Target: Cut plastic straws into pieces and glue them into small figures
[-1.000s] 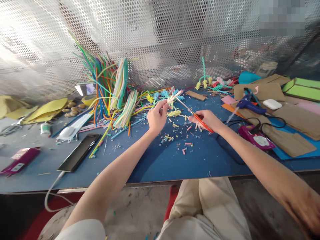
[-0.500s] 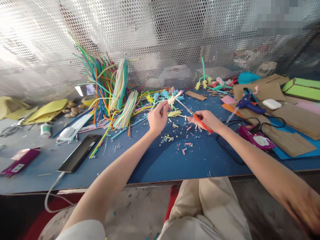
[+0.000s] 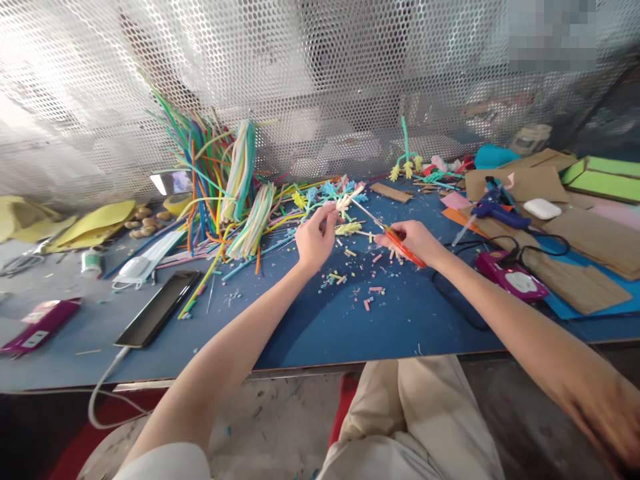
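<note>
Between the fingertips of my left hand (image 3: 317, 235) is a small cream pipe-cleaner piece (image 3: 346, 200) with short branches. My right hand (image 3: 413, 241) is closed round the orange handles of a pair of scissors (image 3: 406, 250), whose blades point up and left to the cream piece. Whether the blades touch it I cannot tell. Just behind lie blue pipe-cleaner pieces (image 3: 330, 189) and a yellow one (image 3: 299, 199). Another yellow piece (image 3: 349, 229) rests below the blades. Pink and yellow clippings (image 3: 376, 289) are scattered on the blue table (image 3: 320, 333).
Left stand bundles of pipe cleaners (image 3: 243, 170), a face mask (image 3: 145, 259), a phone (image 3: 157, 310) with a cable and a purple box (image 3: 43, 325). Right are a blue glue gun (image 3: 500, 210), its dark cord, a magenta device (image 3: 513, 275) and brown cardboard (image 3: 580, 277). Perforated metal (image 3: 350, 80) rises behind.
Almost nothing differs. Both hands keep their places with the cream piece and the scissors; the view has shifted very slightly.
</note>
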`<state>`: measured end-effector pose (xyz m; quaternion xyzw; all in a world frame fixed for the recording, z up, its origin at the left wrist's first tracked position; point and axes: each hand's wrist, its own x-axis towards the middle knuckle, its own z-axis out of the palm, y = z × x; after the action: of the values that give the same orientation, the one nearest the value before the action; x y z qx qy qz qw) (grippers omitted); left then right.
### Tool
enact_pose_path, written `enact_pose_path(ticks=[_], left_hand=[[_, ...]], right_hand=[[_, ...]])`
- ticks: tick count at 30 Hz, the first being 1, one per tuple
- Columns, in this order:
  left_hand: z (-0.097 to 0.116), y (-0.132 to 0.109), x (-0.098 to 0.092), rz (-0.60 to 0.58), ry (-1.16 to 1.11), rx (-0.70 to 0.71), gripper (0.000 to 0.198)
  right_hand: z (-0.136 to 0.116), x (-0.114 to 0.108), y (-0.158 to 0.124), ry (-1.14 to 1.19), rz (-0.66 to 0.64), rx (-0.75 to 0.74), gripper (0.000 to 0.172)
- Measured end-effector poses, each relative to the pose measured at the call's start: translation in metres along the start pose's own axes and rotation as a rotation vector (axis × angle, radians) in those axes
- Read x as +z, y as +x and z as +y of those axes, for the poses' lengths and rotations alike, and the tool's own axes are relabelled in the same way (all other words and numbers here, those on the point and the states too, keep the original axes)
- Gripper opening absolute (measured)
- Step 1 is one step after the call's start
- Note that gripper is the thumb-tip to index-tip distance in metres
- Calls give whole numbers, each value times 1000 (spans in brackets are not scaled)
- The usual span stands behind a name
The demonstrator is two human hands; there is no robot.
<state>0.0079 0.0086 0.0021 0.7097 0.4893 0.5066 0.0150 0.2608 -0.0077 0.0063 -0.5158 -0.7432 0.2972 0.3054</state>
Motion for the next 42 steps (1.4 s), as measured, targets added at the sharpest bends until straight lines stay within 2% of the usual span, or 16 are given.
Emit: enact_pose_path(ticks=[6, 19, 42], left_hand=[[0, 0, 1, 3, 0, 3, 30], [0, -1, 1, -9, 2, -3, 28], [1, -2, 0, -14, 23, 4, 31]], right_hand=[[1, -1, 0, -21, 45, -7, 63], [4, -2, 1, -104, 33, -20, 60], [1, -3, -1, -71, 76, -38, 57]])
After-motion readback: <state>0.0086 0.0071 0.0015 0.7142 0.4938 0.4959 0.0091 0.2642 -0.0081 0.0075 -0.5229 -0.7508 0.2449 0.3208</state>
